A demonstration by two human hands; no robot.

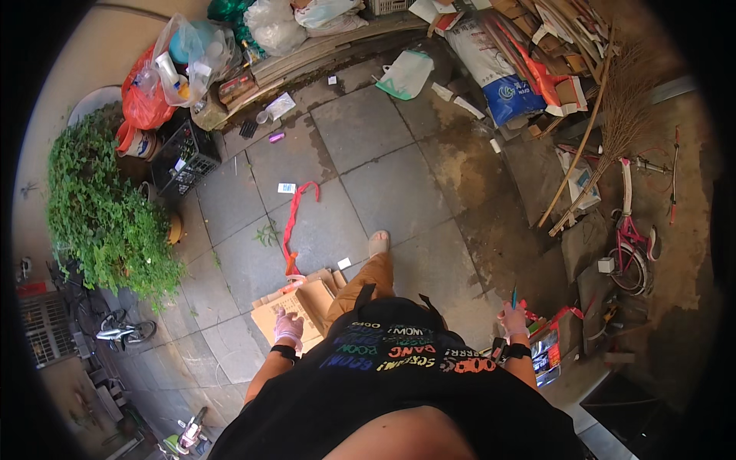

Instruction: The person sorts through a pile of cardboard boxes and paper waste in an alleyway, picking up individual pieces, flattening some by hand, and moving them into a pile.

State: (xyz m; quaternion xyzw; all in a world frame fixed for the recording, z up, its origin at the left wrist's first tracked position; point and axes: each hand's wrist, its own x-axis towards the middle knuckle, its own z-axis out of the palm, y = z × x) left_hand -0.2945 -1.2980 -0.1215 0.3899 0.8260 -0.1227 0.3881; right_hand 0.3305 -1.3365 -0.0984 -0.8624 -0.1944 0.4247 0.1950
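My left hand (288,328), in a thin translucent glove, is over a stack of flattened cardboard (273,317). Its fingers are partly curled, and whether they grip the cardboard I cannot tell. On the other side of my body, my gloved right hand (513,319) is closed around a slim blue-green tool (514,295), too small to identify. Below and beside that hand is a pile with red strips and shiny packaging (545,352). A crumpled red ribbon (292,221) runs along the paving from the cardboard's far edge.
Potted greenery (109,207) and a black plastic crate (187,158) stand at left. Bagged refuse (144,98) lines the back left. A white-and-green bag (407,73) lies on the slabs. At right are a twig broom (615,115), stacked cardboard (566,34) and a pink bicycle (628,233).
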